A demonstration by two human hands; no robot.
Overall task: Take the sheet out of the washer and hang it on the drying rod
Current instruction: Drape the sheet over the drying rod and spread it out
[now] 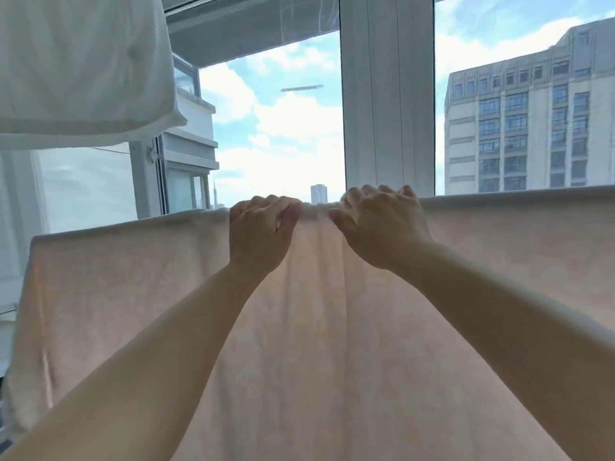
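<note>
A pale pink sheet (139,287) hangs spread wide across the view, draped over a rod that its top fold hides. My left hand (261,232) grips the top fold near the middle, fingers curled over it. My right hand (382,224) grips the same fold just to the right, fingers curled over the far side. Between the two hands the cloth is bunched into vertical creases. The washer is out of view.
White bedding (83,68) hangs at the upper left, above the sheet. Behind the sheet stands a window with a white frame post (387,94). An open window sash (146,174) is at the left. Buildings and sky show outside.
</note>
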